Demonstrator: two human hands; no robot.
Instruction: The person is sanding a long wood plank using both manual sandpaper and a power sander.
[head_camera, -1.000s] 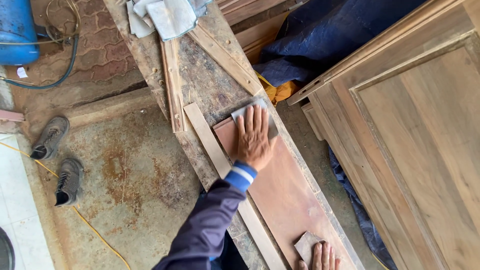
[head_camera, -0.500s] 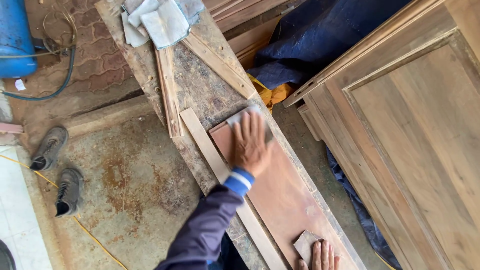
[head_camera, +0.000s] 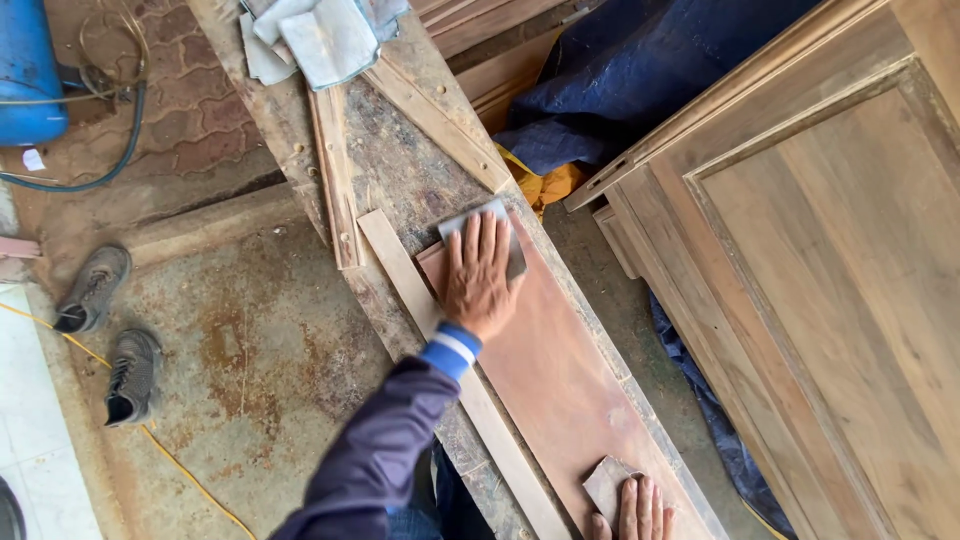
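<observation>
My left hand (head_camera: 480, 275) lies flat, fingers spread, pressing a grey sanding sheet (head_camera: 487, 233) on the far end of the reddish board (head_camera: 560, 370). My right hand (head_camera: 635, 512) rests flat, fingers together, on the board's near end beside a small wood piece (head_camera: 606, 486). Grey sheets (head_camera: 320, 35) lie piled beyond the board.

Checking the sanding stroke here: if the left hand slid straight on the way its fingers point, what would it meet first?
The left hand, flat on grey sandpaper, points up the bench. Past the reddish board's end lies bare workbench, then probably the slanted wooden strip, though the exact line is unclear.
</observation>
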